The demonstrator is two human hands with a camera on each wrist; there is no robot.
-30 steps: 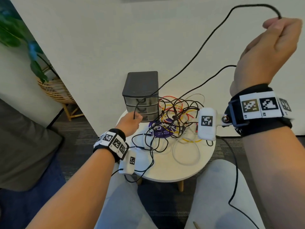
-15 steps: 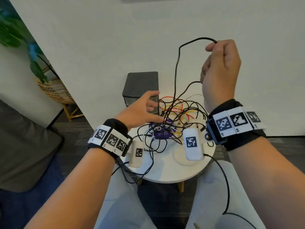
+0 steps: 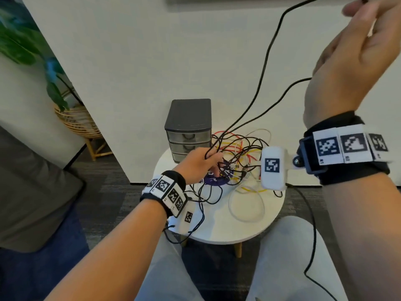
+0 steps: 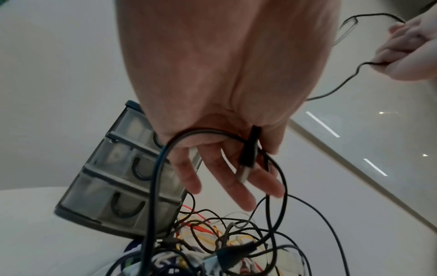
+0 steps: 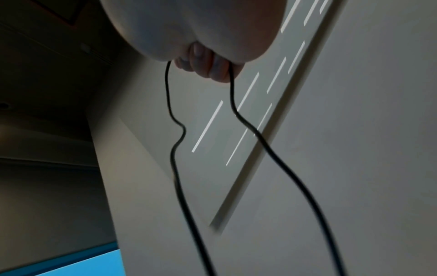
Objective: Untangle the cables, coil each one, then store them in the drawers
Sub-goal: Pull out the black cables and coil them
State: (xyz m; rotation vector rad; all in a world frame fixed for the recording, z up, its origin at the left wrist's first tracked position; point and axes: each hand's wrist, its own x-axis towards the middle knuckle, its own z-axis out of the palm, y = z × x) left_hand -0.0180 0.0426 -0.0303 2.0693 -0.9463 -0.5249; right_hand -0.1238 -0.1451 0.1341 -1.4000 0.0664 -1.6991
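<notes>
Black cable point(image 3: 263, 68): one length raised off the table, running from the left hand point(image 3: 198, 164) low over the tangle up to the right hand point(image 3: 355, 53) held high at upper right. Left hand: thumb pins a loop and a black plug point(image 4: 248, 155) against the palm, other fingers point(image 4: 236, 188) loosely extended. Right hand: fingers point(image 5: 208, 63) curled round the cable, two strands hanging below it.

Tangle of cables point(image 3: 238, 157): black, red, yellow and white, heaped at the middle and back of the table, just right of the drawers. A white cable loop point(image 3: 247, 203) lies flat toward the near edge. A purple item point(image 3: 214, 181) lies under the heap; what it is cannot be told.

Drawers point(image 3: 188, 129): small dark grey unit, three translucent drawers, all closed, upright at the back left of the table. Pale shapes show through the fronts; contents cannot be told.

Table point(image 3: 234, 233): small, round, white top, wooden legs. Black strands hang over its near left edge.

Room: white wall point(image 3: 130, 51) behind, dark carpet point(image 3: 112, 192), a wicker planter point(image 3: 76, 122) with a green plant at left. The person's pale trousers point(image 3: 286, 257) fill the lower view.
</notes>
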